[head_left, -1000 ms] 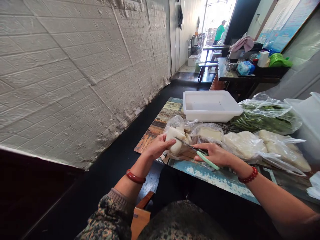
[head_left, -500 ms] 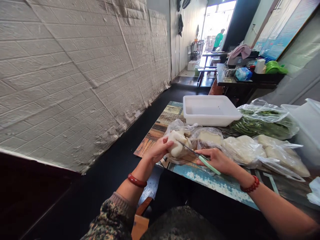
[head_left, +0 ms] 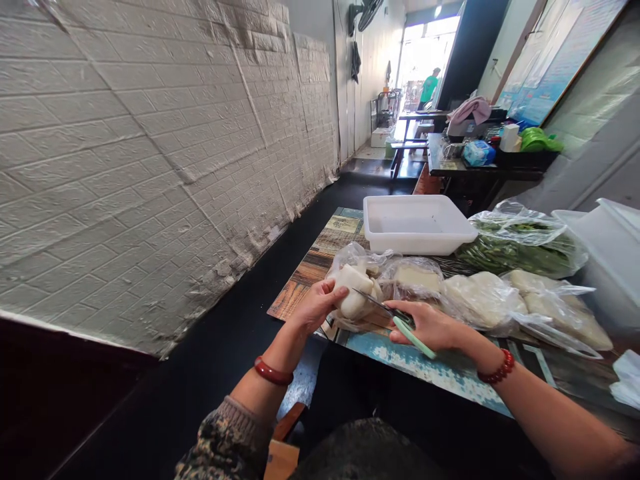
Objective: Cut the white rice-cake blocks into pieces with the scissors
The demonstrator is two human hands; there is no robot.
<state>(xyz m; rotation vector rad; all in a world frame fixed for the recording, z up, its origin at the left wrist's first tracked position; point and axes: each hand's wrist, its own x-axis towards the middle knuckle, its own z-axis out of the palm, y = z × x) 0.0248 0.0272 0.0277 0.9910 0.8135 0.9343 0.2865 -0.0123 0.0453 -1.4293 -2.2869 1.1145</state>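
Note:
My left hand (head_left: 321, 303) is closed on a smooth white piece of food (head_left: 354, 288), its kind unclear, with the thumb on the near side. In my right hand (head_left: 431, 325) is a pair of scissors (head_left: 413, 339) with pale green handles. Their dark blades point left and lie against the white piece. Around and behind that piece spreads an open clear plastic bag (head_left: 353, 252) holding more pale pieces. Just right of it sits another clear bag (head_left: 415, 275) with a pale block inside. Some of the right fingers are hidden by the scissor handles.
On the wood-patterned table (head_left: 306, 275) stands a white plastic tub (head_left: 419, 243). Further right lie a bag of green vegetables (head_left: 523, 250) and two bags of pale food (head_left: 483, 300). A translucent bin (head_left: 607, 247) is at the right edge. A brick-patterned wall (head_left: 150, 167) runs along the left.
The scissors have drawn slightly back and their blades look more spread. The white piece has turned a little in my left hand. The camera view has shifted slightly.

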